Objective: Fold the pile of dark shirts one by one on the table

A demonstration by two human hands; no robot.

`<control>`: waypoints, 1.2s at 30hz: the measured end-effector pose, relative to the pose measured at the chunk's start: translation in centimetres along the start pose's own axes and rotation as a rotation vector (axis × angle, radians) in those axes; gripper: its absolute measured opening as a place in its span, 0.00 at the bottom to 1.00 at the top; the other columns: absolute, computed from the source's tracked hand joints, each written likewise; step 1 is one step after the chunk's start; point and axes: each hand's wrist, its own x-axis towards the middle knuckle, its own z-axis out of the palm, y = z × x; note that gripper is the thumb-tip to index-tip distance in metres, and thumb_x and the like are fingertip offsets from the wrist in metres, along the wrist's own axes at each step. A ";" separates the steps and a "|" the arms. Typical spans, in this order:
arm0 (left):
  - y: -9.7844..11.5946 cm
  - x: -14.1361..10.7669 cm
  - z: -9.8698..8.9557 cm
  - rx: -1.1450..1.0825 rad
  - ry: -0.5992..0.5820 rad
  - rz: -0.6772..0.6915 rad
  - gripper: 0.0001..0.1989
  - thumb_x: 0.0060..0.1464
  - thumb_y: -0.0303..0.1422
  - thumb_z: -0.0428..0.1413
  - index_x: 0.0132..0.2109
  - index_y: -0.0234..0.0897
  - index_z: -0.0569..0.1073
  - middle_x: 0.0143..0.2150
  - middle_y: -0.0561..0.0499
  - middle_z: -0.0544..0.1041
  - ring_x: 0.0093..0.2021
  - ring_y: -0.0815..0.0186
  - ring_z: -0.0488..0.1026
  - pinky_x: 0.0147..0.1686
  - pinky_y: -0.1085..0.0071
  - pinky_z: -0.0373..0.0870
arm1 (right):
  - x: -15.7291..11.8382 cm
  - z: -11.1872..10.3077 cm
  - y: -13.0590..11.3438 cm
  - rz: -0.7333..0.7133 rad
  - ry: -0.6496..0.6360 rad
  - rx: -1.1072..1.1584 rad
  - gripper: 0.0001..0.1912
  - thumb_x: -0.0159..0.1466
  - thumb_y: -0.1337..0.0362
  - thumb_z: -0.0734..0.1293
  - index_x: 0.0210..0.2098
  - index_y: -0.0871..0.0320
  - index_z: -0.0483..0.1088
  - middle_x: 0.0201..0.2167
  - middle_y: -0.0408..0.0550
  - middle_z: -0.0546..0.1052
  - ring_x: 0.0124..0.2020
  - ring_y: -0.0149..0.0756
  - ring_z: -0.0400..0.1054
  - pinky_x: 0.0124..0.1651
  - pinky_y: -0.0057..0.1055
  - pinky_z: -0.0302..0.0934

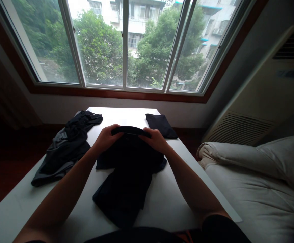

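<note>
A dark garment [129,168] hangs and lies over the middle of the white table [172,202], its banded top edge lifted and bowed upward. My left hand [108,136] grips the left end of that band, thumb on the near side. At the band's right end, my right hand [155,138] holds it in the same way. The garment's lower part spreads on the table toward me, one piece angled to the left. Its dark colour hides most of the folds.
A heap of dark and grey clothes [65,145] runs along the table's left edge. A folded dark cloth [161,126] lies at the back right. Right of the table is a pale sofa [238,168]; beyond the far edge, a wall and window [124,91].
</note>
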 end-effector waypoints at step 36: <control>0.4 -0.4 0.5 0.503 0.235 0.097 0.12 0.66 0.41 0.54 0.44 0.43 0.79 0.42 0.48 0.82 0.41 0.56 0.77 0.41 0.66 0.67 | 0.1 0.0 0.2 -0.021 0.020 0.016 0.17 0.69 0.48 0.68 0.39 0.56 0.74 0.29 0.42 0.73 0.30 0.33 0.63 0.36 0.29 0.58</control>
